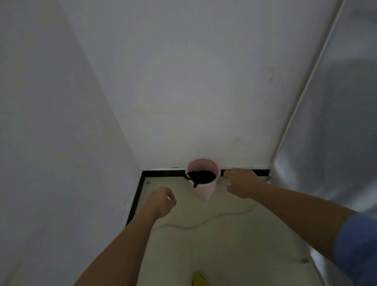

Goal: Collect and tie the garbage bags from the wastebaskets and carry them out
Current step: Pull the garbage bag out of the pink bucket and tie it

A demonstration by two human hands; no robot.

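Observation:
A pink wastebasket [203, 189] stands on the floor against the far wall, near the corner. A black garbage bag [203, 176] lies inside it, one strip hanging over the front left rim. My right hand [241, 181] reaches out just right of the basket's rim, fingers loosely curled, holding nothing. My left hand [162, 201] hovers lower and to the left of the basket, fingers loosely curled and empty. Neither hand touches the basket or the bag.
White walls close in on the left and ahead, with a black baseboard [163, 172] along the floor. A shiny metallic panel [334, 136] runs along the right. A thin cord [208, 221] lies across the pale floor. A yellow shoe tip [199, 283] shows at the bottom.

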